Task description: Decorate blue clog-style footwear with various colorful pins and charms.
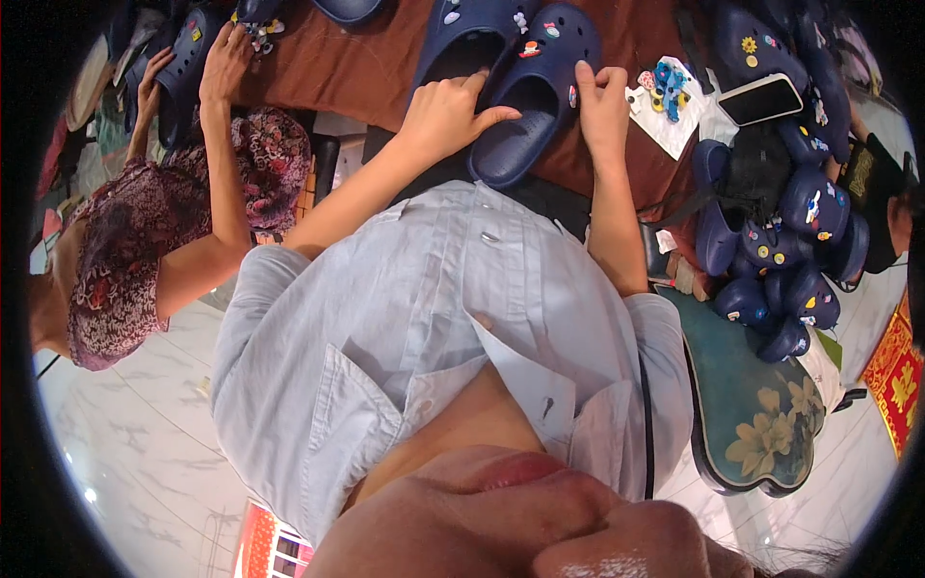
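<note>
A dark blue clog (pixel 516 154) lies in front of me, heel toward me, with small colourful charms (pixel 530 48) on its upper. My left hand (pixel 441 118) is at its left side, thumb over the opening's rim and index finger between this clog and its neighbour. On the right side, my right hand (pixel 604 101) grips the clog's edge, its thumb close above a charm (pixel 573 96); the other fingertips are partly hidden. Left of it sits a second navy clog (pixel 472 43), also with charms.
A brown cloth (pixel 356 82) covers the table. To the right are white paper (pixel 674 130) with loose charms, a phone (pixel 760 99) and piled decorated clogs (pixel 814 202). At left, a co-worker's hands (pixel 226 63) handle another clog (pixel 183 72). A flowered stool (pixel 761 414) stands at right.
</note>
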### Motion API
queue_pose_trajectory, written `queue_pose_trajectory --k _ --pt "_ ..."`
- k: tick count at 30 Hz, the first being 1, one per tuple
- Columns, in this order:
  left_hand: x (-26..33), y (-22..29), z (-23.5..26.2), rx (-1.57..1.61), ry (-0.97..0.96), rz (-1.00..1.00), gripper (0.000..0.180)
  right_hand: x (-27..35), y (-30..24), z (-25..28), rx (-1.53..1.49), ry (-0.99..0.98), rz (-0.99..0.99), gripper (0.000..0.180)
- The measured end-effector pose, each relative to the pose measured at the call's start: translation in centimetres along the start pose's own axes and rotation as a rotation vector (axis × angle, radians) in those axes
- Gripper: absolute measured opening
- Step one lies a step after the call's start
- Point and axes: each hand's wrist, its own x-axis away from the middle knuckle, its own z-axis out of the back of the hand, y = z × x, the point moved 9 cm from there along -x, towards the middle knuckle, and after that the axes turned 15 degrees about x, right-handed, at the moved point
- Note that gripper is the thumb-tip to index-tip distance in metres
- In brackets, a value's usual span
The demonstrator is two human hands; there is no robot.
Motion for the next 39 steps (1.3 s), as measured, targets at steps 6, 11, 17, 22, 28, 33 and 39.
queue_pose_trajectory --k 6,11,17,22,28,33,39 --pt "0.1 -0.3 -0.3 -0.024 0.022 0.024 0.057 0.7 -2.6 1.0 0.127 0.082 0.096 0.024" --pt "-0.1 -0.3 -0.3 -0.062 0.073 -0.023 0.051 0.2 -3.2 1.2 0.16 0.107 0.155 0.016" --pt "0.1 -0.9 -0.6 -0.031 0.078 0.02 0.049 1.0 0.3 0.4 -0.382 -0.028 -0.023 0.016" --pt "-0.1 -0.5 -0.4 -0.007 0.084 0.004 0.049 0.2 2.7 6.5 -0.111 0.274 0.03 0.018" --pt "0.0 -0.8 -0.2 -0.047 0.103 -0.007 0.052 -1.5 5.0 8.9 0.474 0.333 -0.052 0.022" --pt "-0.3 -1.0 0.1 0.065 0.073 0.069 0.062 -0.7 4.2 9.9 0.394 0.363 -0.149 0.026" --pt "-2.4 0.9 0.6 0.024 0.23 -0.149 0.072 0.7 2.0 6.6 -0.043 0.171 -0.003 0.032"
